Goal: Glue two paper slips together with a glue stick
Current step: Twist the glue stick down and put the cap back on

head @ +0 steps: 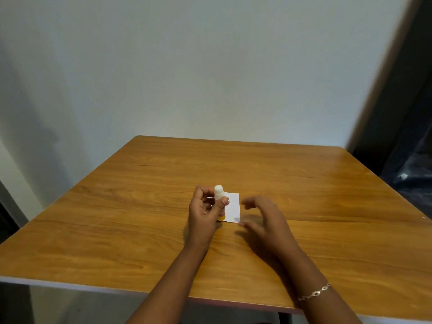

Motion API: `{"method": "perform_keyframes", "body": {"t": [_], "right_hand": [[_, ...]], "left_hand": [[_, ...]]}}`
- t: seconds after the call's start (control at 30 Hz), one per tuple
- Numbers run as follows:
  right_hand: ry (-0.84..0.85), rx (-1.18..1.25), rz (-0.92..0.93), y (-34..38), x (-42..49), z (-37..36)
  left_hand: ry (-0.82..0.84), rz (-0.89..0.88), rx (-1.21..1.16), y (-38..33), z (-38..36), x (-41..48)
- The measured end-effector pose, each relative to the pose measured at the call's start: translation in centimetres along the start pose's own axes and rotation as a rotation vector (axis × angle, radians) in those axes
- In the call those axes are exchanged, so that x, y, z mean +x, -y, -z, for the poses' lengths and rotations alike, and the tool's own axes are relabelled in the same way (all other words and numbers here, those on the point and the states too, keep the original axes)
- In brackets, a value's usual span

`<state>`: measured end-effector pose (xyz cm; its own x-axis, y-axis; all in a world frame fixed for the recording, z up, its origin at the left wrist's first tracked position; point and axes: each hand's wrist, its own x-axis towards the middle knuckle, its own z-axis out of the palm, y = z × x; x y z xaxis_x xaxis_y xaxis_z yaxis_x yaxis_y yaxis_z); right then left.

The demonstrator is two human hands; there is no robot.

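A small glue stick [219,193] with a white top and a yellow base stands upright in my left hand [203,213], whose thumb and fingers wrap its body. Right beside it a white paper slip [233,208] lies flat on the wooden table [140,206]. I see only one slip; whether a second lies under it I cannot tell. My right hand [264,220] hovers just right of the slip, blurred, fingers spread, its thumb tip near the slip's near right corner.
The table's front edge runs across the bottom of the view. A pale wall rises behind the far edge. A dark doorway or curtain fills the right side. A thin bracelet [314,293] circles my right wrist.
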<state>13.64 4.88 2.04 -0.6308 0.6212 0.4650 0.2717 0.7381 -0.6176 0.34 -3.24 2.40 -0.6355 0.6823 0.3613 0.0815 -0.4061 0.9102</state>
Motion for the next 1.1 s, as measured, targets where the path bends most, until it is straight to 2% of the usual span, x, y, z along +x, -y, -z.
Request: {"method": "perform_keyframes", "body": {"t": [0.07,0.13,0.23,0.4,0.53,0.67,0.83,1.1], "right_hand": [[-0.159,-0.033,-0.065,-1.1,-0.4,1.5],[-0.226,-0.098,-0.201,-2.4,-0.7,2.6],[-0.144,-0.146,-0.384,-3.8,-0.7,2.7],[-0.144,-0.152,-0.46,-4.1,-0.4,2.3],[-0.25,0.096,-0.396,-3.0,-0.7,2.6],[-0.167,0.277,-0.247,-1.2,-0.8,2.3],[-0.127,0.35,-0.172,-0.1,-0.2,1.9],[-0.112,0.375,-0.106,1.2,1.1,2.3]], "left_hand": [[0.021,-0.049,0.085,0.1,-0.1,-0.2],[0.04,-0.086,0.163,0.2,-0.3,-0.3],[0.078,-0.122,0.217,0.1,-0.5,-0.4],[0.109,-0.163,0.284,0.0,-0.6,-0.7],[0.129,-0.163,0.313,0.3,-0.6,-0.7],[0.166,-0.184,0.363,0.3,-0.6,-0.7],[0.186,-0.23,0.395,0.3,-0.5,-0.7],[0.195,-0.189,0.349,0.6,-0.5,-0.6]]}}
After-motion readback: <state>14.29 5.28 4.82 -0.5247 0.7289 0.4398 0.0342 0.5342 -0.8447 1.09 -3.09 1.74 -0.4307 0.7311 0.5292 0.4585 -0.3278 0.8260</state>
